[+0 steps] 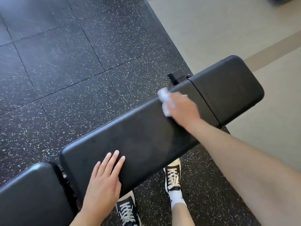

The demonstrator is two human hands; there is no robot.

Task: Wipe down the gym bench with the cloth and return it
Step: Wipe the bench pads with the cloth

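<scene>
A black padded gym bench (143, 136) runs from lower left to upper right across the view. My right hand (183, 108) holds a crumpled white cloth (164, 100) against the long pad, near the gap before the end pad (228, 88). The hand and cloth are blurred by motion. My left hand (104, 185) rests flat on the near end of the long pad, fingers straight and spread. A separate black pad (32, 193) lies at the lower left.
Speckled black rubber floor tiles (73, 70) cover the left and middle. A beige floor (228, 30) begins at the upper right. My two black sneakers (173, 176) stand under the bench's near side. A black frame part (177, 76) sticks out behind the bench.
</scene>
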